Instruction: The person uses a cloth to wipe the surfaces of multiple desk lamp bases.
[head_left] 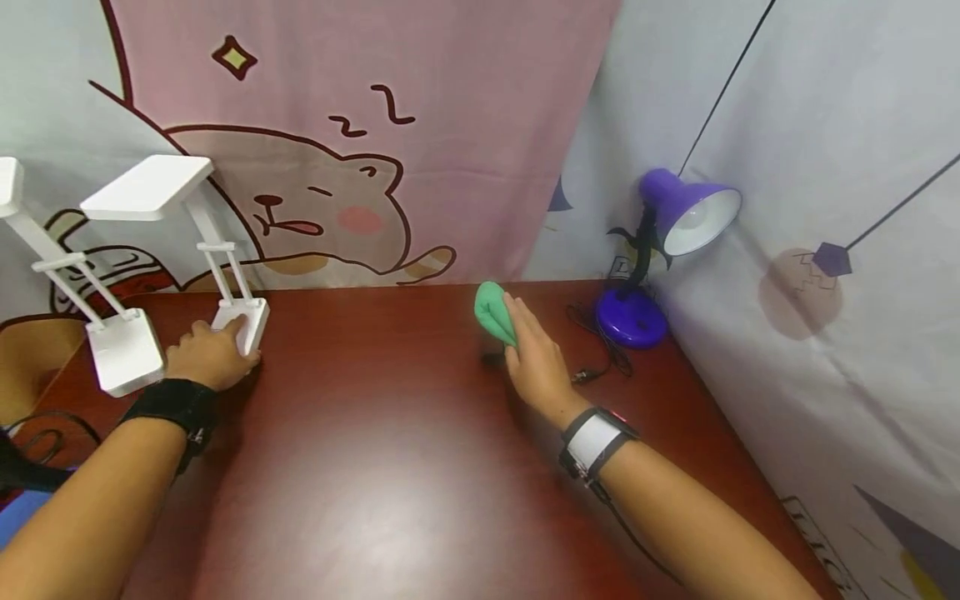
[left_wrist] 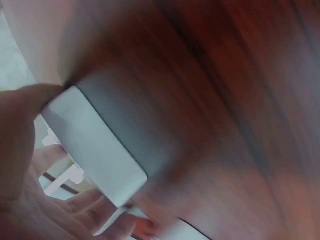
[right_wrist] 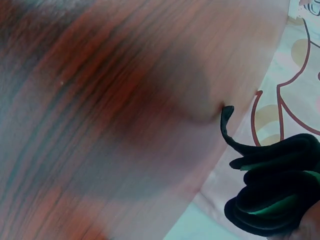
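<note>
On the left, my left hand (head_left: 206,358) grips the base of a white desk lamp (head_left: 153,187), its thumb along one side. Up close in the left wrist view, the lamp's white base (left_wrist: 97,145) is tilted between thumb and fingers over the wood. My right hand (head_left: 542,371) is over the right half of the table, pinching a folded green cloth item (head_left: 491,308) beside its long, fairly straight fingers. From the right wrist, the same item shows black folds (right_wrist: 280,185) with green between them and a black strap (right_wrist: 227,125) hanging off.
A second white lamp (head_left: 127,354) stands to the left of the held one. At the back right is a purple desk lamp (head_left: 630,318) with its black cable (head_left: 600,367) loosely coiled. Patterned fabric walls (head_left: 480,167) border the red-brown wooden table (head_left: 360,400).
</note>
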